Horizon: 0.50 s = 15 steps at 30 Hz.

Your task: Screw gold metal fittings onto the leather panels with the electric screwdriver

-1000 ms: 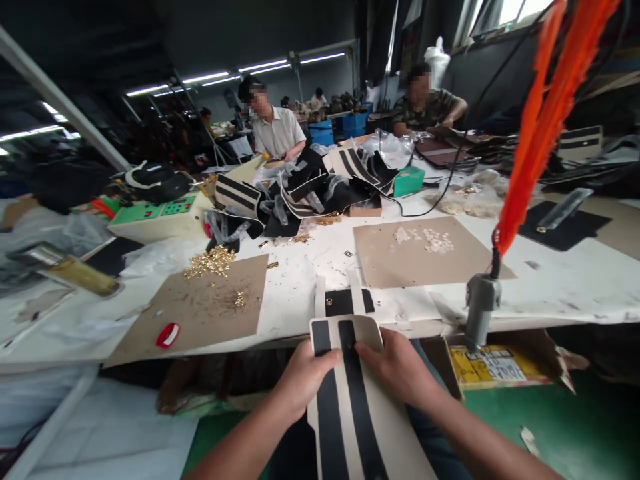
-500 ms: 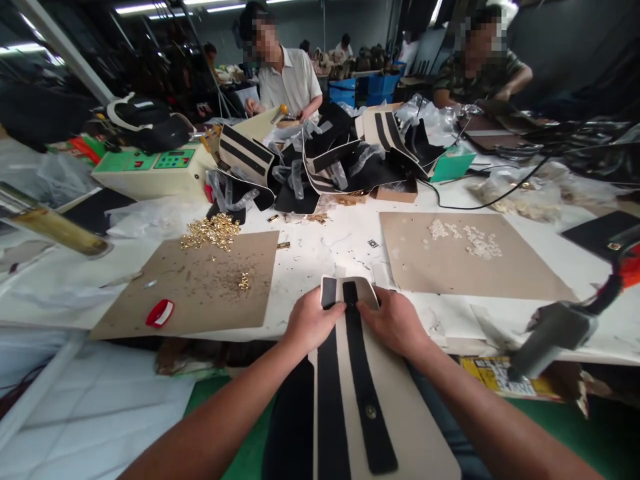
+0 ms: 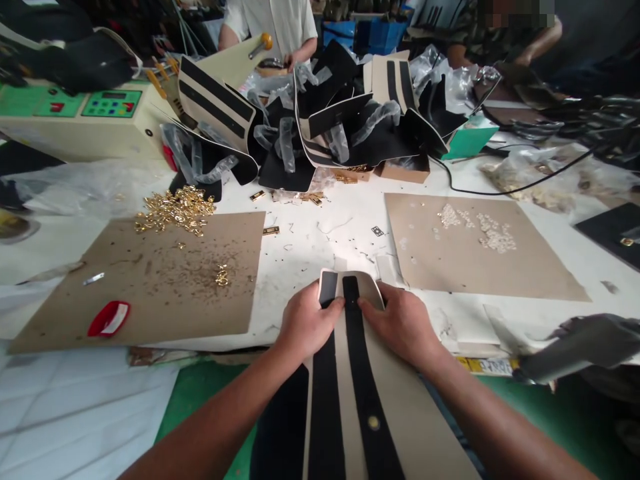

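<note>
A long beige panel [image 3: 415,400] with two black strips lies across my lap, its far end lifted by the table's front edge. My left hand [image 3: 307,320] grips that end from the left, thumb on top beside the black strap [image 3: 360,353]. From the right, my right hand [image 3: 400,320] holds the same end with its thumb pressed near the strap's tip. The fingers of both hands are hidden under the panel. A round metal snap [image 3: 373,423] sits on the strap, closer to me.
A brown board [image 3: 165,293] on the left carries gold hardware [image 3: 175,210] and a red ring-shaped item [image 3: 109,319]. Another board [image 3: 450,267] bears small clear pieces. Similar panels [image 3: 215,107] are heaped behind. A grey tool [image 3: 585,347] juts in at right. Two people work across the table.
The view has tilted down and come closer to the table. Both hands keep the same hold on the panel, with thumbs barely shifted.
</note>
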Each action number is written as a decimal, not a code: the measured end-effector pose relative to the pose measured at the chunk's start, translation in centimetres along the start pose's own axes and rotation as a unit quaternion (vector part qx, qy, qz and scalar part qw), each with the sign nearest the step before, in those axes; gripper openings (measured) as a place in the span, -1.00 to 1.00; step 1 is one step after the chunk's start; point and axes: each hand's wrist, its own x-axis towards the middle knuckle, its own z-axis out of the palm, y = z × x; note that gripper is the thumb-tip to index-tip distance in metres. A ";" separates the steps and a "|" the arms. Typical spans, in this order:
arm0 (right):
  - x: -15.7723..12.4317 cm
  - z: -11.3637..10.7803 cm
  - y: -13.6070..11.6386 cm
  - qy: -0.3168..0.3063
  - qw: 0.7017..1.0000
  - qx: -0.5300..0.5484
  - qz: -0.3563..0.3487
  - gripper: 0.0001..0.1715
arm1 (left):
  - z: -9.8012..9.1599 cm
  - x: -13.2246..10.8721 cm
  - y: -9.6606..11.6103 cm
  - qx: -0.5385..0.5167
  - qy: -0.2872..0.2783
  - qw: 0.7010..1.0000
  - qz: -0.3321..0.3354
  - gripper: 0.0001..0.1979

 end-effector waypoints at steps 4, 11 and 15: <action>0.2 0.1 0.0 -0.006 1.000 -0.005 0.009 -0.75 | 0.0 0.1 0.1 0.009 -0.001 1.000 -0.003 -0.90; 0.3 0.1 -0.1 -0.013 1.000 -0.020 0.016 -0.76 | 0.2 0.0 0.2 0.056 0.004 0.998 -0.010 -0.90; 0.4 0.2 0.2 -0.011 1.000 -0.025 0.011 -0.77 | 0.3 -0.2 0.0 0.069 0.006 0.998 -0.011 -0.90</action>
